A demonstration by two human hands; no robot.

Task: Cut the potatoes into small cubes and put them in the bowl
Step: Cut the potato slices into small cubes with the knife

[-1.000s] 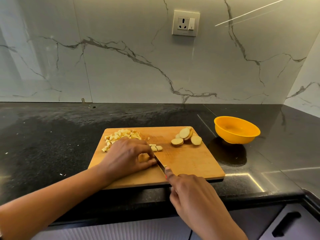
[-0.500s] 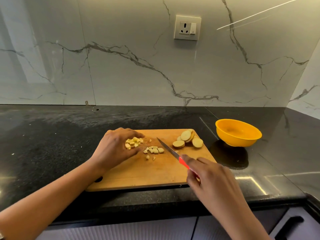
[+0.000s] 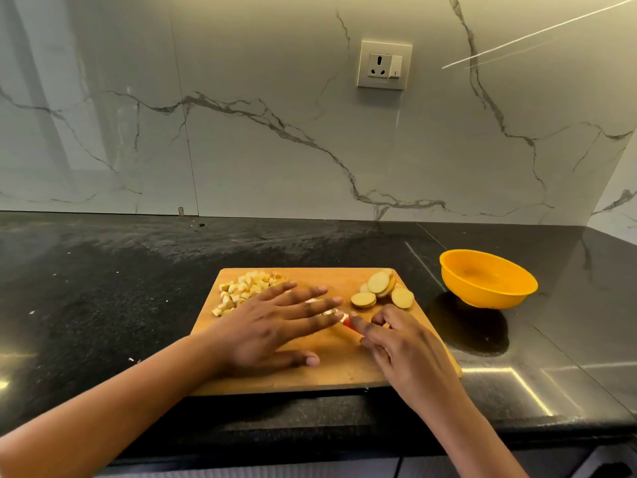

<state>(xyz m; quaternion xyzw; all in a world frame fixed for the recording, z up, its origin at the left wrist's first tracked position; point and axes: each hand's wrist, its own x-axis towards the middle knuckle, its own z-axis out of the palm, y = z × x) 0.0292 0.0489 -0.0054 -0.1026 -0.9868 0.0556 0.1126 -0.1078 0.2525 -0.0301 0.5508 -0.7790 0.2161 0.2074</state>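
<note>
A wooden cutting board (image 3: 331, 376) lies on the black counter. A pile of small potato cubes (image 3: 246, 288) sits at its far left corner, and several round potato slices (image 3: 379, 292) lie at its far right. My left hand (image 3: 272, 326) rests flat in the middle of the board with straight, spread fingers, and a few pale pieces show between them. My right hand (image 3: 403, 353) grips a red-handled knife (image 3: 347, 323); its blade is hidden under my left fingers. The orange bowl (image 3: 486, 300) stands to the right of the board, with nothing visible inside.
The black stone counter (image 3: 103, 305) stretches far to the left, with a few small scraps on it. A marble wall with a socket (image 3: 384, 64) stands behind. The counter's front edge runs just below the board, and a corner wall rises at far right.
My left hand has moved right from the cube pile and now lies flat over the loose pieces and blade. My right hand and the knife have shifted left, towards the middle of the board.
</note>
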